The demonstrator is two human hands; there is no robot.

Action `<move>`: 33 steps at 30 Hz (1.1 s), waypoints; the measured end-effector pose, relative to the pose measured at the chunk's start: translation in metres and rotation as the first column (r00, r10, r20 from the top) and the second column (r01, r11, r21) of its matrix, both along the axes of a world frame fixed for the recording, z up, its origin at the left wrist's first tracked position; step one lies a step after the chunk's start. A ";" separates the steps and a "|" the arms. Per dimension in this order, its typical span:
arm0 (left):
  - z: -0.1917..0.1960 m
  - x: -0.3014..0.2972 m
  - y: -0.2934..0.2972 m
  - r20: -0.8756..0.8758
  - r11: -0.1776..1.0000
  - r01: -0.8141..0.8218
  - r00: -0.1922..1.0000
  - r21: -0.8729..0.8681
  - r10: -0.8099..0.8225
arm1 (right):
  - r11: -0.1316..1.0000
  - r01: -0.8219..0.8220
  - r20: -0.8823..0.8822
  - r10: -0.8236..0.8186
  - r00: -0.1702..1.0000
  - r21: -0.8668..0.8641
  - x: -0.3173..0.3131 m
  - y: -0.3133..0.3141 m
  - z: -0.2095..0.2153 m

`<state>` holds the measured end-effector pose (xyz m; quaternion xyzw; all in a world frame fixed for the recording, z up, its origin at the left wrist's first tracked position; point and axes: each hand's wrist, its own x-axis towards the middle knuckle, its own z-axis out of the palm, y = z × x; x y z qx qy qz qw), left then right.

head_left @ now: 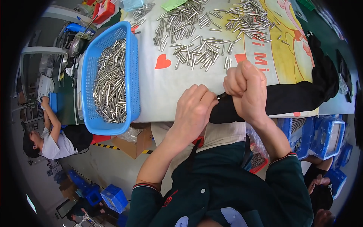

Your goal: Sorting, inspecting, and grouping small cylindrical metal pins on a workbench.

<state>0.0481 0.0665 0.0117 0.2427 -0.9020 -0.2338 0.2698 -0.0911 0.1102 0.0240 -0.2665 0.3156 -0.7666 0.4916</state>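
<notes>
Close to the table's near edge my two hands work side by side. My left hand [194, 106] is closed in a pinch; a small shiny metal tip [218, 98] shows at its fingertips, against a black cloth [289, 99]. Right beside it, my right hand [247, 89] is curled into a fist over the same cloth and grips it. The cloth stretches off to the right along the table edge. Beyond my hands lie loose silver metal pins [200, 53] in several heaps. To the left, a blue plastic basket [132, 79] holds many similar pins.
A patterned cover [151, 90] lies on the table. Underneath stand an open cardboard box [134, 143] and blue crates [327, 136] at right. A green paper slip [174, 3] lies at the far side. Another person [56, 140] sits at a bench on the left.
</notes>
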 end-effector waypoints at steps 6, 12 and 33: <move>0.003 0.008 0.008 0.075 0.987 -0.054 0.995 -0.151 0.066 | 0.722 0.549 -0.845 -0.532 0.051 -0.422 -0.097 -0.038 0.060; 0.000 -0.001 0.006 0.074 0.981 -0.014 0.997 -0.195 0.029 | 0.557 0.776 -0.945 -0.055 -0.322 -0.297 -0.256 -0.070 -0.022; -0.006 0.036 -0.016 -0.421 -0.040 0.610 0.590 0.791 0.689 | 0.561 0.662 -0.828 -0.079 -0.556 -0.498 -0.240 -0.077 -0.034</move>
